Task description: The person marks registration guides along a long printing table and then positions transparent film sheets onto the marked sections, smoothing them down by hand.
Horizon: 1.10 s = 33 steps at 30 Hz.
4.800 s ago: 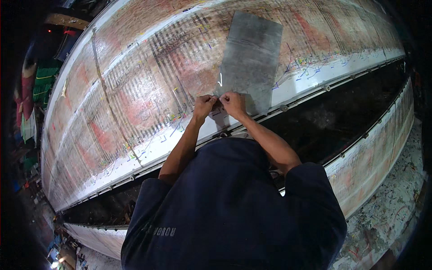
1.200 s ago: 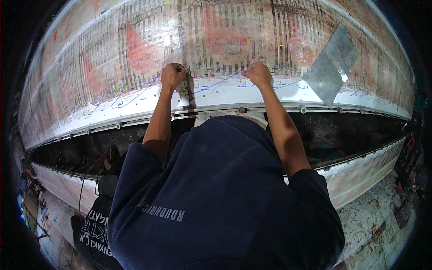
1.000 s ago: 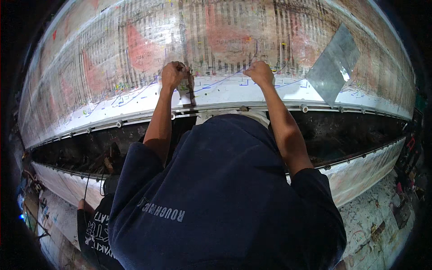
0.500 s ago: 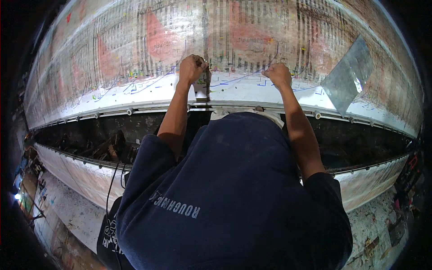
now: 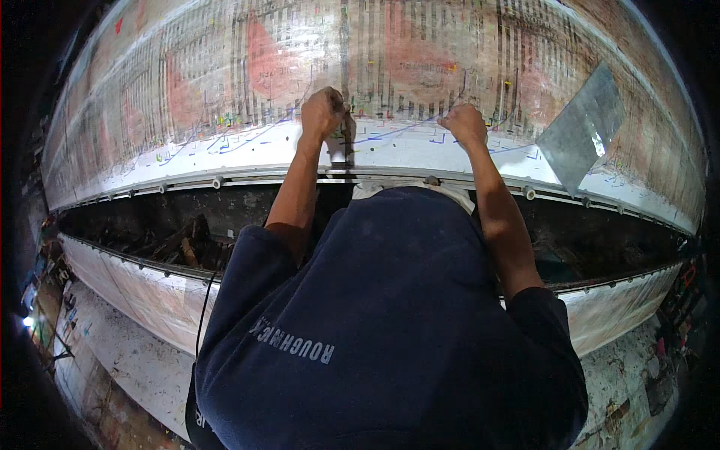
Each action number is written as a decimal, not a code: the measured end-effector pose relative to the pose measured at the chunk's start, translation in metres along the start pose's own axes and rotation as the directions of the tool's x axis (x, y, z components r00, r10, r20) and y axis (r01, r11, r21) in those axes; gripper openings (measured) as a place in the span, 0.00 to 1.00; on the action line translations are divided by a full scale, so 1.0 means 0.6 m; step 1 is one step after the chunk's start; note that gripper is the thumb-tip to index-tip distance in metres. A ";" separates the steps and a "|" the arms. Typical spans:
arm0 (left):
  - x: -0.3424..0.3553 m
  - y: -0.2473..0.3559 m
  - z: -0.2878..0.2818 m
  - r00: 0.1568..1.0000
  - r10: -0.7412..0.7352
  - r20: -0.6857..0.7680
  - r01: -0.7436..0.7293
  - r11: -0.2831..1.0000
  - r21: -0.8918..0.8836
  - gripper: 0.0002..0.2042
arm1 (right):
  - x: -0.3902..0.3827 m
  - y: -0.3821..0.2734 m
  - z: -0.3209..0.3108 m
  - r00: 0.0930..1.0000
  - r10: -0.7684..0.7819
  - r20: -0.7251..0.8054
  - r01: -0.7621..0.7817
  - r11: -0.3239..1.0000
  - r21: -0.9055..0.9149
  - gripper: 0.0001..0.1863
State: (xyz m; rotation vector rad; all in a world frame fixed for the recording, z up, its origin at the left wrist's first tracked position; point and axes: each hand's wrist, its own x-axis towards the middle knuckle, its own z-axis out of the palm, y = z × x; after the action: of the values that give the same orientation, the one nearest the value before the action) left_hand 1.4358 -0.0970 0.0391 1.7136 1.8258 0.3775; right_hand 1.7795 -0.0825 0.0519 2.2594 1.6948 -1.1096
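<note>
Plainly two hands (image 5: 323, 112) (image 5: 465, 125), one grey sheet (image 5: 579, 129), marked worktop (image 5: 405, 150)

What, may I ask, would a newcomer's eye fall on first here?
The person's navy shirt fills the lower middle. Beyond it, the left hand and right hand are near the pale border of a stained, black-striped work surface. A grey sheet lies askew on its right side.

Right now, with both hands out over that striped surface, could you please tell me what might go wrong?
The grey sheet lies at an angle, its lower corner at the near edge beside the dark gap; a bump might send it in. The black cable runs close to the left sleeve and could snag. The right hand is close to the marked white border, so it might smudge marks there.
</note>
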 end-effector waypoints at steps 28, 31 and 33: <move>0.044 0.670 0.456 0.912 0.393 0.121 -0.357 0.903 -0.240 0.16 | -0.020 0.690 -0.194 0.684 0.440 -0.582 -0.272 0.894 0.356 0.33; 0.042 0.747 0.521 0.948 0.317 -0.012 -0.315 0.944 0.094 0.20 | -0.012 0.735 -0.210 0.839 0.534 -0.103 -0.201 0.481 0.853 0.32; 0.032 0.790 0.518 1.000 -0.005 -0.021 0.009 0.974 0.225 0.24 | -0.036 0.735 -0.256 0.910 0.407 0.078 -0.195 0.255 0.947 0.32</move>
State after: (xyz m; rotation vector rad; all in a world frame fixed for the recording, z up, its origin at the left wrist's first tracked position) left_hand 2.0021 -0.0779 0.0686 1.8583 1.9510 0.1908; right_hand 2.2345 -0.1891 0.0323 3.1743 0.3769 -2.2346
